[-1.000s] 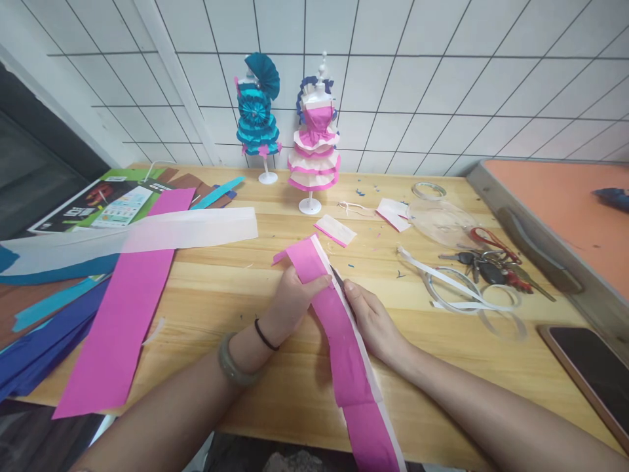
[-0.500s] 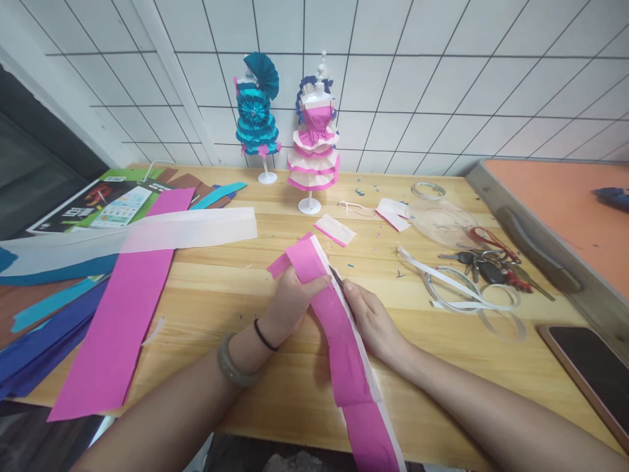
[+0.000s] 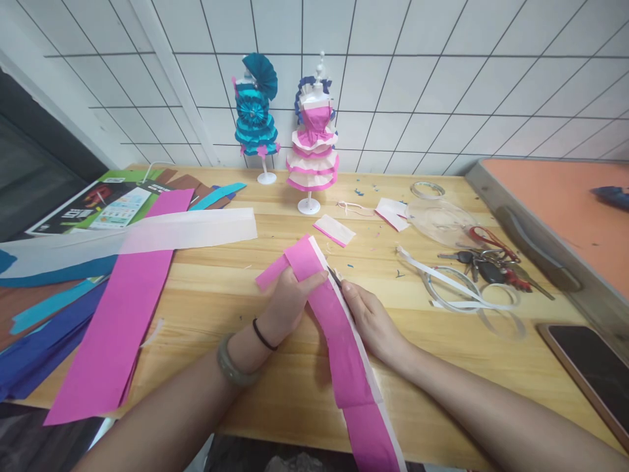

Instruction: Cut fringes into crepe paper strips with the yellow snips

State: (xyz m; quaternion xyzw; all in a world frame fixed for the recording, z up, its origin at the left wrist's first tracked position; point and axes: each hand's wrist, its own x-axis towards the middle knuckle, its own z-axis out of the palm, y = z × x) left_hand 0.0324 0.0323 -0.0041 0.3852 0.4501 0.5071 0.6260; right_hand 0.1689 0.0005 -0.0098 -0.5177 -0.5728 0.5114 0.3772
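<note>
My left hand [image 3: 289, 298] is closed on a long pink crepe paper strip [image 3: 344, 354] with a white edge, its thumb lying on top near the far end. The strip runs down past the table's front edge. In my right hand [image 3: 371, 314] are scissors, mostly hidden by the fingers; their dark blades [image 3: 334, 274] show at the strip's white edge, close to my left thumb. A folded pink end [image 3: 272, 272] sticks out left of my left hand.
Two small dress forms, one in teal ruffles [image 3: 256, 118] and one in pink and white [image 3: 312, 157], stand at the back. Coloured crepe paper [image 3: 113, 314] lies left. Paper scraps [image 3: 335, 229], tape rolls [image 3: 427, 190], keys [image 3: 486, 269] and a phone [image 3: 587, 373] lie right.
The folded pink end left of my left hand reaches a little further left. Both hands stay nearly in place.
</note>
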